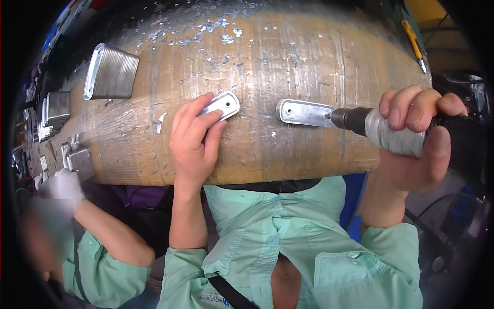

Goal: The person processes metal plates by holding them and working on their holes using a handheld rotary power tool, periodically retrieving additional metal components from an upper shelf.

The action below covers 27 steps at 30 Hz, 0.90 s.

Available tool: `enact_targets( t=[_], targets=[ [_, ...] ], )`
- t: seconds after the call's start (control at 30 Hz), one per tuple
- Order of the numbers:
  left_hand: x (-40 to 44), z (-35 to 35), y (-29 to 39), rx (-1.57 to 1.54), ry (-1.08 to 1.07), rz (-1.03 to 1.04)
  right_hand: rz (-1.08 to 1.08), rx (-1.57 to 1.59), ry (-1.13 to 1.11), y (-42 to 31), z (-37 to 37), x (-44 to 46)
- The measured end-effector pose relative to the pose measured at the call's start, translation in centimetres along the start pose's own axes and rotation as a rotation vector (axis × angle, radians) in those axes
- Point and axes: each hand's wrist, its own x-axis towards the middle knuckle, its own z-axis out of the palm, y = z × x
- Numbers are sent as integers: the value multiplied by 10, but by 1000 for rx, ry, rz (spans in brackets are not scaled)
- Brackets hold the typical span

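Right hand (418,119) curls around a driver (392,136); left hand (195,133), fingers bent, holds metal plate (230,104).

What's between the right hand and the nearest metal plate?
Head view: the tool's dark front end, running from right hand toward the metal plate.

The left grip (191,136) hides the lower end of one metal plate (229,106); the right grip (436,147) hides the rear of the wrapped tool (387,134). A co-worker's head (46,226) is blurred; the shirt lettering (213,299) is too small to read.
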Motion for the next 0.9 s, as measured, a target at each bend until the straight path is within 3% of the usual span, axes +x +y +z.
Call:
enact_targets(
  t=[0.17,0.33,0.9],
  targets=[
    [0,-2,4,-30,11,-27,25,-32,92,-8,9,3],
    [0,-2,3,-57,39,-20,-22,73,13,-8,32,15],
    [-1,-2,0,-55,28,-9,3,6,3,21,56,19]
  ],
)
